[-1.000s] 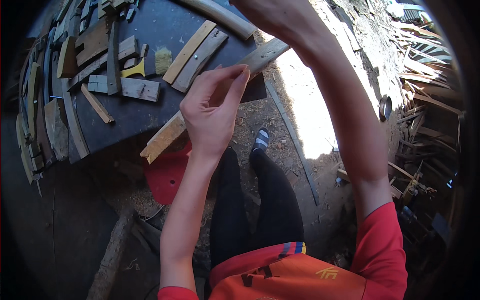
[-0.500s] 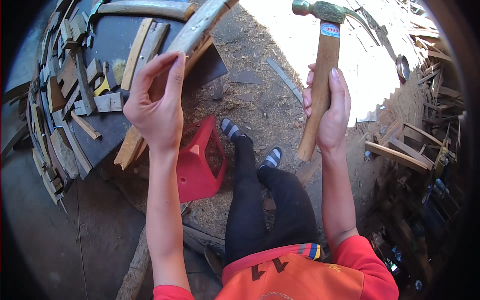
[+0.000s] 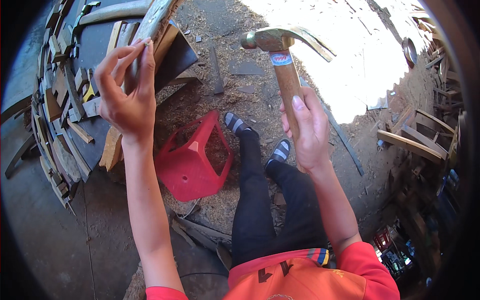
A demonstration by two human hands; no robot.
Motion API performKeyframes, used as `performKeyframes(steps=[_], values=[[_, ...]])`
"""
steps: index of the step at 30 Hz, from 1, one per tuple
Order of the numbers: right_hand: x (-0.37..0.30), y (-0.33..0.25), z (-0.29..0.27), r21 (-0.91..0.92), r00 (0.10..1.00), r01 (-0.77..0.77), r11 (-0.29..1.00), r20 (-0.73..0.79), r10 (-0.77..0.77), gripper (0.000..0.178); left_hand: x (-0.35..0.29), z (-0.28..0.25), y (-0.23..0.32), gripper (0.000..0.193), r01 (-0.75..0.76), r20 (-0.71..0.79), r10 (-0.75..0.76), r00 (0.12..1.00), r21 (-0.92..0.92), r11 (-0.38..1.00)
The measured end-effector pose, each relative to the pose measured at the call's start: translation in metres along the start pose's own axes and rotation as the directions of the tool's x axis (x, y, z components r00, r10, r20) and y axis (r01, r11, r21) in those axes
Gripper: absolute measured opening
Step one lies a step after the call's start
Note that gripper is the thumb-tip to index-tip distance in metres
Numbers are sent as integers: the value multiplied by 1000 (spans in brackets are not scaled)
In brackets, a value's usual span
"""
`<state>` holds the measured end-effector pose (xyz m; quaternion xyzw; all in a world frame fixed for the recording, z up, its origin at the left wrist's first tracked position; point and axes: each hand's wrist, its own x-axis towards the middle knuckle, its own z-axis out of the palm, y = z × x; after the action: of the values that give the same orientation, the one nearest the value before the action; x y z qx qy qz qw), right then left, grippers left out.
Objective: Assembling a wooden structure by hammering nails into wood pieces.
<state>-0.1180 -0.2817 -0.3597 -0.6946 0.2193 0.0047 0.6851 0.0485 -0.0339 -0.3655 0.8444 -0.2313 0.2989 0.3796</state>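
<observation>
My right hand grips a claw hammer around its wooden handle. The metal head points up, its striking face to the left and its claw to the right. My left hand is raised at the left, thumb and forefinger pinched together at a tiny speck too small to name. Right behind those fingertips a long weathered wooden beam slants up out of view; whether they touch it I cannot tell. The hammer is apart from the beam.
Many wood offcuts cover a dark tabletop at the left, with another wooden handle at its far side. A red plastic stool stands left of my legs. Scrap wood is piled at the right. Sawdust covers the ground.
The hammer has come left and lower in the picture, toward my left hand. My left hand has shifted left and up, its fingertips now before the beam. The view has also moved slightly.
</observation>
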Motion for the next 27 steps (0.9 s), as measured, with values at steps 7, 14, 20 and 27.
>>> performKeyframes(steps=[7,14,20,27], values=[[-1,2,8,-66,997,34,997,70,-29,32,4,-4,6,34,-51,67,41,997,154,987],[1,-5,17,-149,989,5,989,147,17,36,6,-4,1,35,-37,21,34,999,176,984],[3,5,23,-165,987,67,984,155,-41,33,3,-3,-1,35,-68,31,63,998,175,982],[1,5,21,-200,983,89,976,174,-54,37,4,-2,4,34,-39,51,25,998,299,953]])
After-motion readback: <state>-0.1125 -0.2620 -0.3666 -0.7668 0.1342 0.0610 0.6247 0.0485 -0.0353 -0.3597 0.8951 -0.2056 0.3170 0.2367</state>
